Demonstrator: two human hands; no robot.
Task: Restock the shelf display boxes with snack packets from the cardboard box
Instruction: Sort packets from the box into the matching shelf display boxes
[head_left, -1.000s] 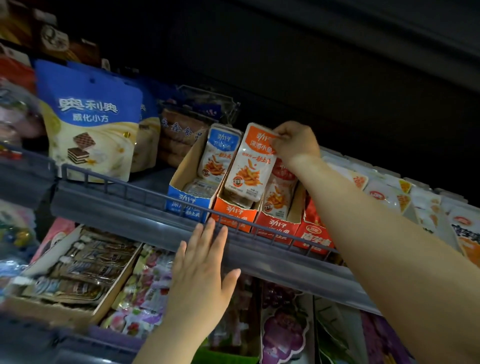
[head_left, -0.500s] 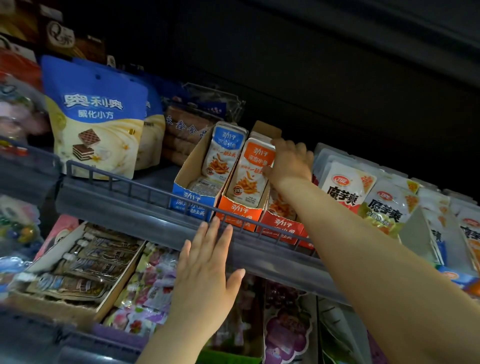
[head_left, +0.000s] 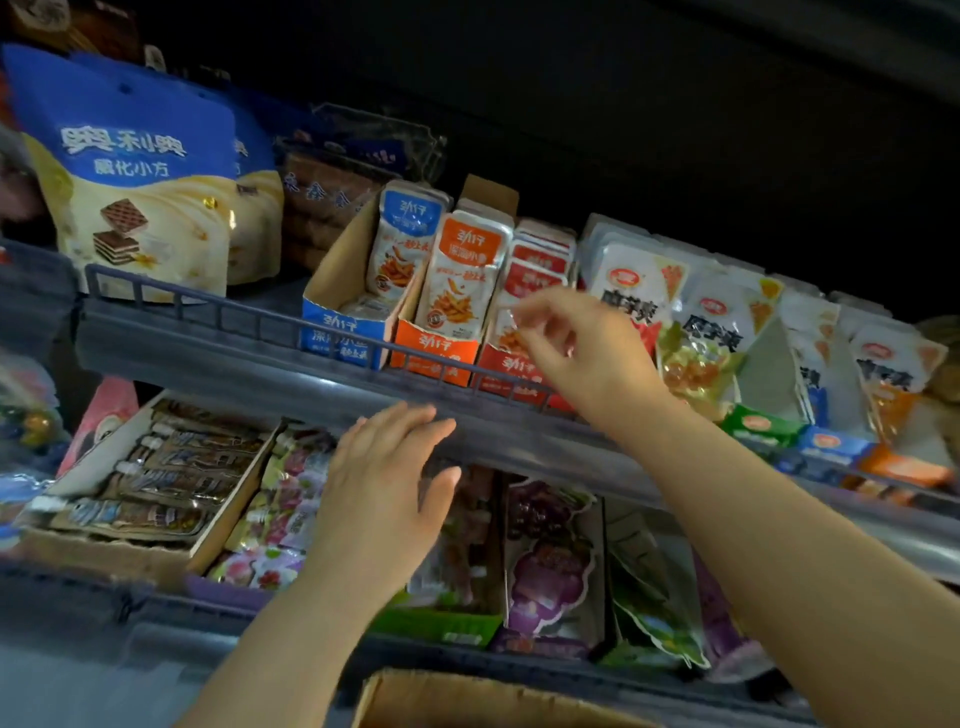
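Your right hand (head_left: 582, 358) hangs loosely curled and empty before the red display box (head_left: 501, 376), its fingertips (head_left: 519, 317) just right of the orange packet (head_left: 462, 280) standing in the orange display box (head_left: 434, 348), while your left hand (head_left: 384, 493) reaches straight-fingered to the shelf edge (head_left: 234, 364).

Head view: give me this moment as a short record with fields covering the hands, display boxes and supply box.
left hand: open, fingers straight, at the shelf front
right hand: in front of the red box; grip unclear, blurred
shelf boxes: blue box, orange box, red box side by side, packets in each
cardboard box: only its top edge shows, at the view's bottom
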